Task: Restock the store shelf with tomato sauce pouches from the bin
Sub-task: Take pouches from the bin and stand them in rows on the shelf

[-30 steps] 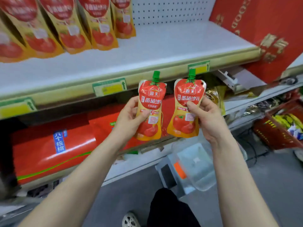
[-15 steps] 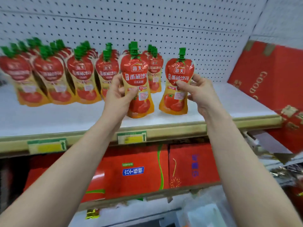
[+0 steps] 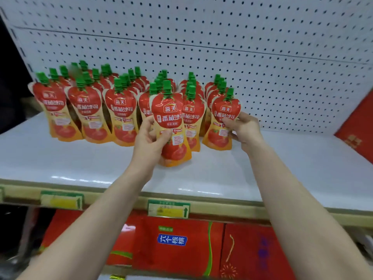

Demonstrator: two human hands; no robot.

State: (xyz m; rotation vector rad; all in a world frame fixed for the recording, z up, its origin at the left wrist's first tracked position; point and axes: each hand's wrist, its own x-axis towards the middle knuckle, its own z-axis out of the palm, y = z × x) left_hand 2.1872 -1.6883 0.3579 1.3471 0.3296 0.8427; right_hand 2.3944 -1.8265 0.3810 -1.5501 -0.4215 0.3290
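Note:
Both hands reach over the white shelf (image 3: 292, 170), each with a red and yellow tomato sauce pouch with a green cap. My left hand (image 3: 148, 141) grips one pouch (image 3: 171, 120) upright, its base at the shelf surface in front of the middle rows. My right hand (image 3: 245, 129) pinches a second pouch (image 3: 224, 122) at its right edge, at the front of the rightmost row. Several rows of matching pouches (image 3: 88, 110) stand upright on the left half of the shelf, back to the pegboard. The bin is out of view.
A white pegboard wall (image 3: 262, 57) backs the shelf. A red carton (image 3: 357, 126) leans at the shelf's far right. Price tags (image 3: 168, 209) hang on the front rail. Red boxes (image 3: 181, 245) fill the level below.
Both hands have carried their pouches up from below the shelf edge and forward over the shelf, down to the front of the pouch rows. The view has lifted with them.

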